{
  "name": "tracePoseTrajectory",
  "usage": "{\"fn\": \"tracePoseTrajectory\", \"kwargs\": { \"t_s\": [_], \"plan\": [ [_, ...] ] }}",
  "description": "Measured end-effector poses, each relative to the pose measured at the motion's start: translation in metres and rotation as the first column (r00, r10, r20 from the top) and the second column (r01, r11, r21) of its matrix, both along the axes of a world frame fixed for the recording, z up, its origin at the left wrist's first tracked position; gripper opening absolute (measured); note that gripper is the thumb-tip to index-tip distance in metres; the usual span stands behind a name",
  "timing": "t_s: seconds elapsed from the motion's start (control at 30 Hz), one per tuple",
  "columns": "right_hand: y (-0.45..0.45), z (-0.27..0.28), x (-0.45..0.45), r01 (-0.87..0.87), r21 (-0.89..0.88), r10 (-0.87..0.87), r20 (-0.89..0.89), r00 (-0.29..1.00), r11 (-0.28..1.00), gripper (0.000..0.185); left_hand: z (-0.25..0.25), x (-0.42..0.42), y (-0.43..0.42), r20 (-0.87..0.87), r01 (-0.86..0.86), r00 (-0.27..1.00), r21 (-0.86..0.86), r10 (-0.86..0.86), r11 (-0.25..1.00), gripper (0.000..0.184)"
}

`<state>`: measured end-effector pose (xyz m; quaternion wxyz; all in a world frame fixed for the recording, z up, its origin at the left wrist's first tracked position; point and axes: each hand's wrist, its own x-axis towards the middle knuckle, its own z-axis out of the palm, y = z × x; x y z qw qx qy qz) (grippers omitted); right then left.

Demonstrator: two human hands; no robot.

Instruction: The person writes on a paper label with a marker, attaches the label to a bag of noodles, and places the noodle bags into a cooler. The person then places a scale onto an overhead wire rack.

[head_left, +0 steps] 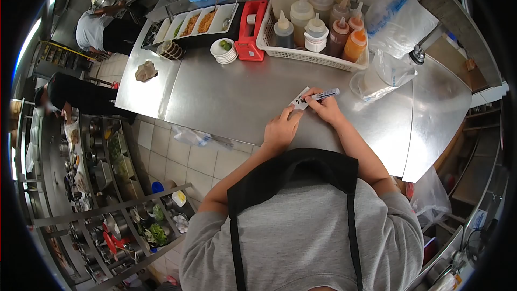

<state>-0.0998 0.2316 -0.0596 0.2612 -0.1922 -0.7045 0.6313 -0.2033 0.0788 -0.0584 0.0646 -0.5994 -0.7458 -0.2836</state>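
Observation:
A small white slip [302,94] with dark handwriting lies on the steel worktop [226,97] in front of me. My left hand [280,130] grips the slip's near edge between its fingertips. In my right hand [325,108] is a marker pen [328,94], tilted, with its writing end at the slip. The fingers of that hand are closed around the pen and cover part of the slip. Beyond both hands stands a white plastic basket [309,57] filled with several squeeze bottles.
A red tape dispenser [251,37], stacked white bowls [224,53] and a condiment tray [202,40] stand along the back left. A bag-lined container [379,81] is on the right. Two people [102,32] work at the left, near shelves of food.

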Motion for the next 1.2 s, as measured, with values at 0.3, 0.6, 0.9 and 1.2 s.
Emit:
{"fn": "tracePoseTrajectory", "kwargs": {
  "t_s": [0.3, 0.6, 0.9, 1.2],
  "plan": [
    [0.004, 0.005, 0.005, -0.137, 0.049, 0.129, 0.145, 0.981, 0.989, 0.011, -0.001, -0.001, 0.001, -0.009, 0.003, 1.000, -0.006, -0.003, 1.000, 0.008],
    [0.000, 0.006, 0.001, -0.130, 0.255, 0.092, 0.155, 0.984, 0.958, 0.014, -0.002, -0.002, 0.002, 0.003, 0.030, 1.000, 0.048, -0.030, 0.998, 0.005],
    [0.002, 0.002, 0.001, -0.126, 0.136, 0.115, 0.088, 0.989, 0.983, 0.014, -0.003, -0.002, 0.000, -0.025, 0.020, 0.999, -0.032, -0.021, 0.999, 0.012],
    [0.002, 0.002, 0.002, -0.153, 0.146, 0.138, 0.110, 0.984, 0.977, 0.013, -0.001, -0.002, 0.001, -0.010, 0.021, 1.000, -0.018, -0.021, 1.000, 0.011]
  ]
}}
